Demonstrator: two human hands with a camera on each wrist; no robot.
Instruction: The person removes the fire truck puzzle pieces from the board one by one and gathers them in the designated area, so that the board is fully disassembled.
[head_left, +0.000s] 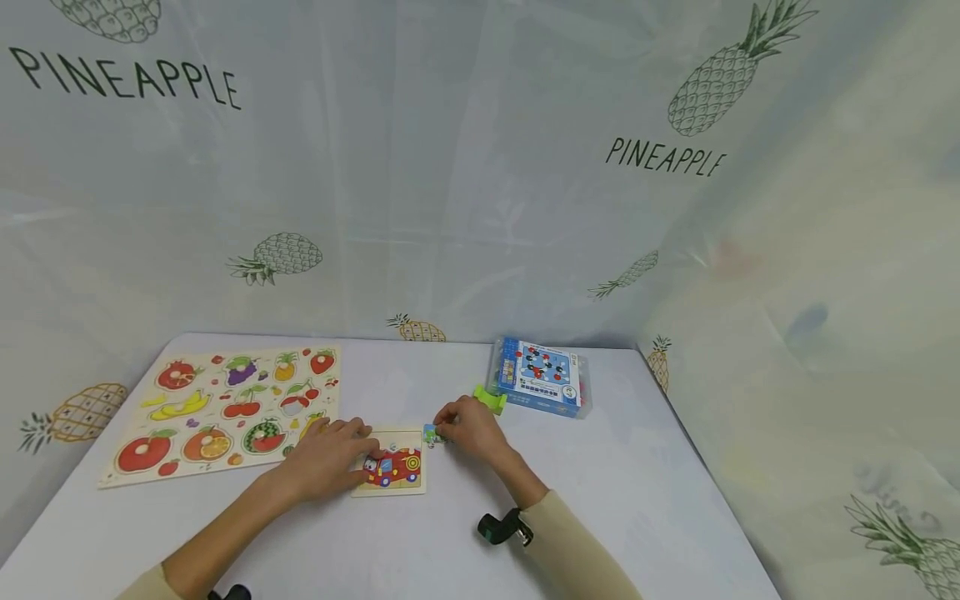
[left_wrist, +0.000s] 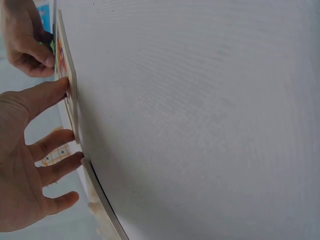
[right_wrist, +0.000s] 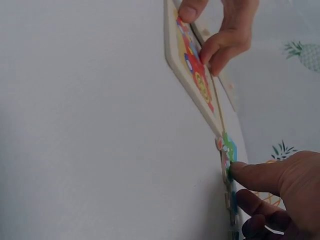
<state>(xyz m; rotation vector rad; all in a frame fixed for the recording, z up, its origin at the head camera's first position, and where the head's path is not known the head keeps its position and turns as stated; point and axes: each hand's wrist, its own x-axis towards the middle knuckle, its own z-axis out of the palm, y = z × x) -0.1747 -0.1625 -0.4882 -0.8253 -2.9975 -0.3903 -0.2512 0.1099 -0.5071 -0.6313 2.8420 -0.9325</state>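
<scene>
A small wooden puzzle board [head_left: 390, 490] with a red fire truck picture lies on the white table. My left hand [head_left: 324, 461] rests over its left side, thumb on the near part and fingers spread toward the far edge. In the left wrist view, the left hand's thumb [left_wrist: 47, 97] touches the board. Just right of the board, my right hand [head_left: 468, 427] pinches a blue-green jigsaw piece [head_left: 430, 434]. The right wrist view shows the thumb on the piece [right_wrist: 228, 150], close to the board's corner, with the other fingers curled behind.
A large fruit puzzle board [head_left: 217, 400] fills the table's left side, partly under the left hand's fingers. Beyond the right hand are a bright green piece [head_left: 491, 400] and a clear box with a blue label [head_left: 540, 377]. A pineapple-print curtain [head_left: 450, 167] hangs behind the table.
</scene>
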